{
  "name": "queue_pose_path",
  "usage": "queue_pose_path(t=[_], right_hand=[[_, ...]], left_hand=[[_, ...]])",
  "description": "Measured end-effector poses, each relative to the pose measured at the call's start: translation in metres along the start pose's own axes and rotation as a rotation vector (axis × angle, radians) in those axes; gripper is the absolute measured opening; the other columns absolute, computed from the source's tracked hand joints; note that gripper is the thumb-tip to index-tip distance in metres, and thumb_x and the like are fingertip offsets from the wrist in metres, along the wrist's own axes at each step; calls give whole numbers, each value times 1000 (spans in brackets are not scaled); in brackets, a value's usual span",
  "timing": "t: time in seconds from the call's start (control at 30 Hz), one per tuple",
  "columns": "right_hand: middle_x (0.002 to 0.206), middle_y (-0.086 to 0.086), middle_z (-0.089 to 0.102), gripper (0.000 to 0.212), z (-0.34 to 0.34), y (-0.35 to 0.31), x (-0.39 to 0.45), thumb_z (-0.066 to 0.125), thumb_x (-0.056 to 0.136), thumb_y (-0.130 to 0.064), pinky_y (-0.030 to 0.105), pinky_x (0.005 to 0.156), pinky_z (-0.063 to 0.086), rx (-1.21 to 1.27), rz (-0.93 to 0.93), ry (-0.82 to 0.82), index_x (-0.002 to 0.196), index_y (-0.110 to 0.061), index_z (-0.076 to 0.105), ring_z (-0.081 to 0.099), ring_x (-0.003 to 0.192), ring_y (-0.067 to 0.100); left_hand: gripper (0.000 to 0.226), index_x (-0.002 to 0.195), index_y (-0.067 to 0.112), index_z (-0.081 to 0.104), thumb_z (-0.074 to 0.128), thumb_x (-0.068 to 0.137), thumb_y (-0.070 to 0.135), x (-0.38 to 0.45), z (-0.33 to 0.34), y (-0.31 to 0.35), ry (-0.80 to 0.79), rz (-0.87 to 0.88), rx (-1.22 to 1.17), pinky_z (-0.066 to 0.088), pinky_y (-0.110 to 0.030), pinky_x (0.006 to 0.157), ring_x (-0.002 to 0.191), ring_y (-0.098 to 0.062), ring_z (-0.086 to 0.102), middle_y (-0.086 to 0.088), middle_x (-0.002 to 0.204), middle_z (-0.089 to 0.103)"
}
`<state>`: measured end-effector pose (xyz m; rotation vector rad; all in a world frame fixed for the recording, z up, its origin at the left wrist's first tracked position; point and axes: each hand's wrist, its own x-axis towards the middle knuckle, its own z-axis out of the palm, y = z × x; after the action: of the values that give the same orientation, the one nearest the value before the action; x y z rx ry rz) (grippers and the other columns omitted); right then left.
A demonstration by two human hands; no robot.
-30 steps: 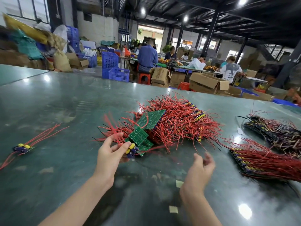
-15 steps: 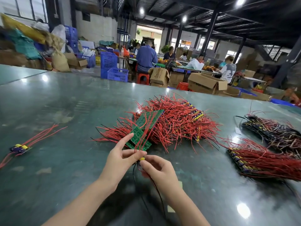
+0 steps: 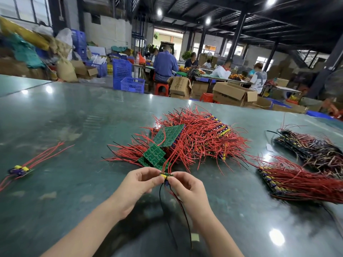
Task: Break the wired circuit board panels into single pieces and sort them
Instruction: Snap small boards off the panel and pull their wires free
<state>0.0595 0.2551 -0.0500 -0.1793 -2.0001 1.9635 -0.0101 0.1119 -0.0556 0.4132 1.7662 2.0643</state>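
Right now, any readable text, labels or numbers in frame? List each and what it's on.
None can be read.
Cardboard box behind the table: dark printing on its side, too blurred to read.
Green circuit boards on the wire pile: pale markings, too small to read.
Small board piece pinched between left hand and right hand: no text visible.
Back of a seated person's shirt: dark print, unreadable.
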Motion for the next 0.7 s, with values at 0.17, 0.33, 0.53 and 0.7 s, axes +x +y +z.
queue_pose_path(t=[0.17,0.33,0.53,0.7], right_hand=[[70,-6,65,21,2,2,-2,58,90,0,27,73,56,-90,-39,-44,80,-17,65,62,71,7],[73,-7,65,27,-3,1,0,57,91,-1,23,71,50,-199,-70,-86,82,-25,65,57,72,6],[77,-6,67,15,-7,0,2,55,93,-7,18,66,46,12,49,-137,91,-15,68,55,67,2],[67,-3,64,11,-11,-2,6,58,89,-7,16,56,48,361,168,36,85,-13,66,54,55,3]], left_hand=[[15,86,9,70,72,72,9,0,4,-3,3,71,-14,42,-7,55,57,6,57,6,70,71],[15,77,21,80,67,70,17,-2,3,-3,-79,63,-41,44,-9,62,67,-1,59,2,80,73],[27,83,8,74,80,61,22,5,-9,1,-187,-169,-319,49,-18,57,63,-9,59,-8,81,69],[6,78,18,70,68,77,23,8,-7,6,-89,-104,-211,41,-17,55,60,-4,52,-3,88,68]])
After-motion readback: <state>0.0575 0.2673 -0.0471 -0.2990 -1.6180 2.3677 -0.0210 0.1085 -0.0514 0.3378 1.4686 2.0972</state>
